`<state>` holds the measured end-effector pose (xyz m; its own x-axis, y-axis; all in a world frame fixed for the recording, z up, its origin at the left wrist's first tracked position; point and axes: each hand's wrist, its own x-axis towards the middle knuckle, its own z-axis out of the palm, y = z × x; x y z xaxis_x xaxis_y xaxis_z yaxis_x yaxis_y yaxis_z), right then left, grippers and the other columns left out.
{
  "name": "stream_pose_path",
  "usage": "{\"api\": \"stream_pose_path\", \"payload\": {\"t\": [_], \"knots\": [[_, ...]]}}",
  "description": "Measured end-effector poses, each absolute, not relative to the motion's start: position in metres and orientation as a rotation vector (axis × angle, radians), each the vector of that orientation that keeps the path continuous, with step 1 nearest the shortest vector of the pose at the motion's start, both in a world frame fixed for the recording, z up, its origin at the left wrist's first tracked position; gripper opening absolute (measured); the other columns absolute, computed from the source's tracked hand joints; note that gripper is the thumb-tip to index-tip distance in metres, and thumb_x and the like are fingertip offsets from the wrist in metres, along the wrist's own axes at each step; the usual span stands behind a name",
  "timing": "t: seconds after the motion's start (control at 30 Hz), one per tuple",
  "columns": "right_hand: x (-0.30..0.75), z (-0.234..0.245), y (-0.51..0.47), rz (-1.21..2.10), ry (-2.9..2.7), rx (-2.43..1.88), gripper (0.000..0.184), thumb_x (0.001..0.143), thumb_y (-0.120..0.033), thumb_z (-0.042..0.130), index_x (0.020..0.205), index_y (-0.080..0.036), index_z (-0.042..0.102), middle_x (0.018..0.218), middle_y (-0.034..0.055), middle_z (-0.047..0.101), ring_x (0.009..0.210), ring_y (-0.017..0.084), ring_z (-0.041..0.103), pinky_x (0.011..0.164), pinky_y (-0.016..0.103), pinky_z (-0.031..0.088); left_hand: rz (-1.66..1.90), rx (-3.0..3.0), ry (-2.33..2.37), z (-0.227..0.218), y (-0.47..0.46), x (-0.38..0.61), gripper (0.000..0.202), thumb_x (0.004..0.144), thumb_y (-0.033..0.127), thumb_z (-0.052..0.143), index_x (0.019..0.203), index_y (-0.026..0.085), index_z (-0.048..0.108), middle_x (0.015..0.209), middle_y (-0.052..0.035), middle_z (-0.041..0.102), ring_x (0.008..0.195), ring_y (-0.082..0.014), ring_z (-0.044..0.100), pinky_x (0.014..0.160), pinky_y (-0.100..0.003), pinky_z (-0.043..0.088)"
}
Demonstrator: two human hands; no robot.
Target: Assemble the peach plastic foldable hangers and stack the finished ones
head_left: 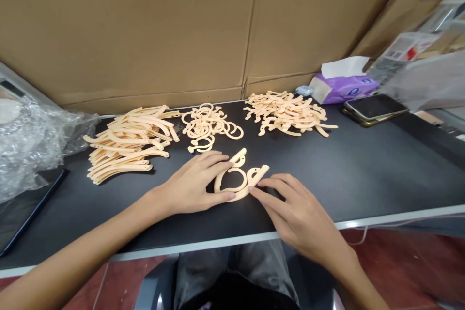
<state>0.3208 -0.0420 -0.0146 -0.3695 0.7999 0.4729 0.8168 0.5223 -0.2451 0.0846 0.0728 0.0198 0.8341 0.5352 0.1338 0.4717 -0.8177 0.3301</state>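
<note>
A cream plastic folding clothes hanger (260, 173), folded up with its round hook in the middle, lies on the black desk in front of me. My left hand (196, 179) grips its left side, fingers over the top and thumb on the lower edge. From the right, my right hand (296, 208) pinches the lower right of the hanger between thumb and fingertips. My fingers cover part of its joints. Behind are loose hanger parts: long curved arms (127, 143) at left, ring-shaped hooks (207, 126) in the middle, short wavy arms (290, 111) at right.
Bubble wrap (32, 140) and a dark flat device (29, 213) sit at the left. A purple tissue pack (337, 88) and a phone (376, 107) lie at the back right. Cardboard (163, 29) stands behind the desk (363, 174).
</note>
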Motion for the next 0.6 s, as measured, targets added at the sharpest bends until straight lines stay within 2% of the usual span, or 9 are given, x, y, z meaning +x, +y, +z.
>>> {"api": "stream_pose_path", "payload": {"t": [0.13, 0.27, 0.47, 0.6], "knots": [[0.321, -0.015, -0.043, -0.043, -2.164, -1.343, 0.041, 0.090, 0.001, 0.051, 0.124, -0.018, 0.064, 0.115, 0.0130, 0.064, 0.108, 0.027, 0.054, 0.086, 0.046, 0.054, 0.347, 2.687, 0.737, 0.019, 0.077, 0.081, 0.049, 0.090, 0.031, 0.062, 0.138, 0.023, 0.058, 0.135, -0.0120, 0.057, 0.126, -0.0286, 0.051, 0.108, -0.048, 0.046], [0.321, -0.017, -0.042, -0.080, -2.066, -1.363, 0.037, 0.090, -0.005, 0.058, 0.125, -0.017, 0.061, 0.121, 0.0148, 0.061, 0.112, 0.028, 0.054, 0.092, 0.048, 0.053, 0.374, 2.685, 0.654, 0.014, 0.075, 0.077, 0.051, 0.091, 0.020, 0.055, 0.143, 0.022, 0.053, 0.136, -0.0118, 0.060, 0.127, -0.0282, 0.050, 0.109, -0.050, 0.046], [0.321, -0.021, -0.039, -0.108, -2.062, -1.464, 0.056, 0.093, -0.033, 0.064, 0.143, -0.017, 0.047, 0.147, 0.0190, 0.048, 0.137, 0.035, 0.044, 0.107, 0.057, 0.044, 0.332, 2.730, 0.516, 0.007, 0.076, 0.072, 0.054, 0.094, 0.012, 0.042, 0.147, 0.020, 0.048, 0.151, -0.0058, 0.052, 0.144, -0.0254, 0.039, 0.118, -0.050, 0.038], [0.321, -0.024, -0.039, -0.076, -2.137, -1.463, 0.055, 0.093, -0.040, 0.064, 0.141, -0.018, 0.048, 0.137, 0.0150, 0.060, 0.137, 0.033, 0.046, 0.108, 0.055, 0.044, 0.379, 2.731, 0.535, 0.005, 0.077, 0.072, 0.055, 0.095, 0.012, 0.042, 0.149, 0.023, 0.045, 0.153, -0.0061, 0.051, 0.145, -0.0242, 0.040, 0.119, -0.050, 0.038]]}}
